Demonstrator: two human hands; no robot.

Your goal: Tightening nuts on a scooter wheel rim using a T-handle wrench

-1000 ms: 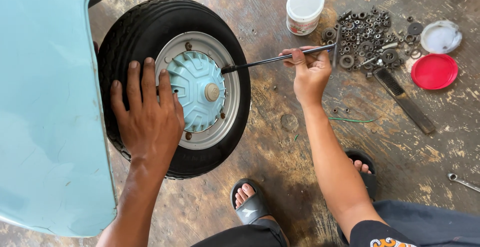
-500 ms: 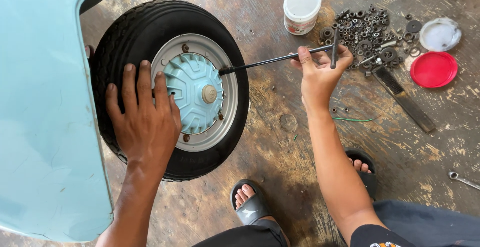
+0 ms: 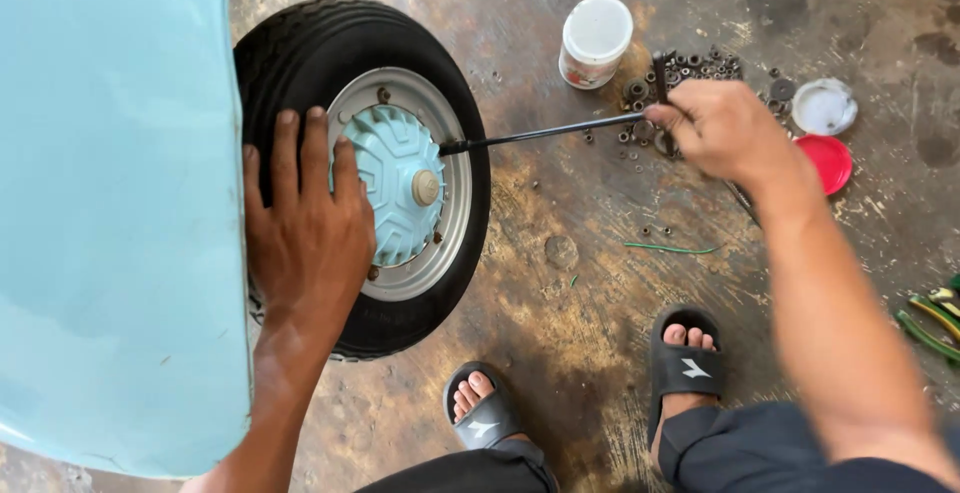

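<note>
Your left hand (image 3: 305, 238) lies flat on the wheel (image 3: 370, 173), its fingers (image 3: 288, 148) spread and released, gripping nothing. The fingertips rest on the black ribbed tyre (image 3: 300, 53) and the edge of the silver rim (image 3: 455, 223), with the palm over the rim's lower side. Just beside those fingers, toward your right hand, sits the pale blue finned hub (image 3: 395, 188), ridged like a fan, with a small round tan cap (image 3: 426, 188) at its centre.

Your right hand (image 3: 725, 131) is clenched around the handle end of a long, thin black T-handle wrench (image 3: 545, 133). The shaft runs straight from those fingers to the rim, and its socket end meets the rim just beside the hub. The wheel lies well apart from your right fingers and directly under your left ones.

Beyond your right fingers lies a heap of dark, greasy nuts and washers (image 3: 700, 68), some hidden by the hand. A white plastic tub (image 3: 595, 41) stands near them on the wheel side. On the far side of your right hand lie a round white lid (image 3: 824, 105) and a red lid (image 3: 828, 163), the red one just beside your wrist. The concrete floor (image 3: 560, 283) is stained and rough. The smooth light blue body panel (image 3: 110, 213) covers the wheel's side behind your left hand.
</note>
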